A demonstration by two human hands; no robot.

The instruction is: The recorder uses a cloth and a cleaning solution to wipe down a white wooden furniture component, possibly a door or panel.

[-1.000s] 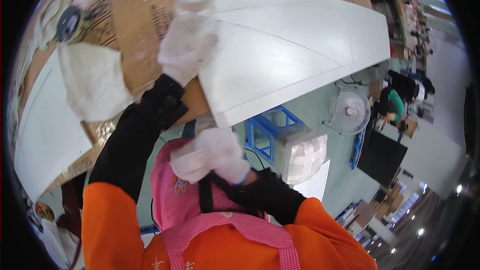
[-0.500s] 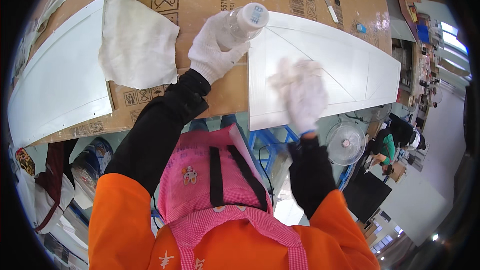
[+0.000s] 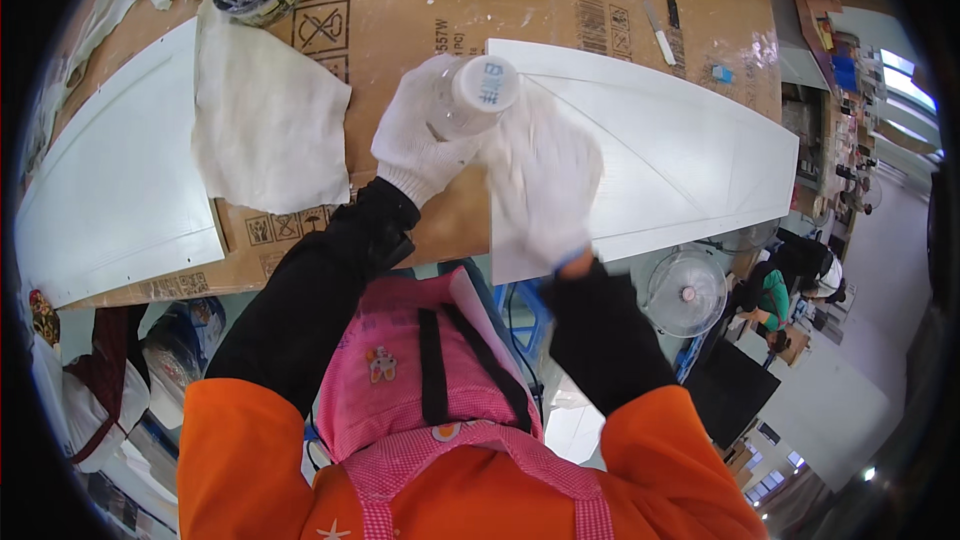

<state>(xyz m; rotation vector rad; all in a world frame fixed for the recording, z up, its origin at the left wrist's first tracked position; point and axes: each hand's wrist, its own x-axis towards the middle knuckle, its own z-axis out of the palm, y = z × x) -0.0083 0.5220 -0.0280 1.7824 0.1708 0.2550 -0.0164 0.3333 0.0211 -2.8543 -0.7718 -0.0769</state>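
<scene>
Her gloved left hand (image 3: 425, 145) is wrapped around a clear plastic bottle (image 3: 470, 100) above the white panel (image 3: 660, 155). It looks light and slick, best held mid-body. The right hand (image 3: 545, 185) presses flat on the panel, blurred, fingers apparently spread.

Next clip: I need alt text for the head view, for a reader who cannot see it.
Seen from above, a person's white-gloved left hand holds a clear plastic bottle over a cardboard-covered table, while the gloved right hand lies blurred on a white panel. A white cloth lies to the left, partly over a second white panel.
</scene>
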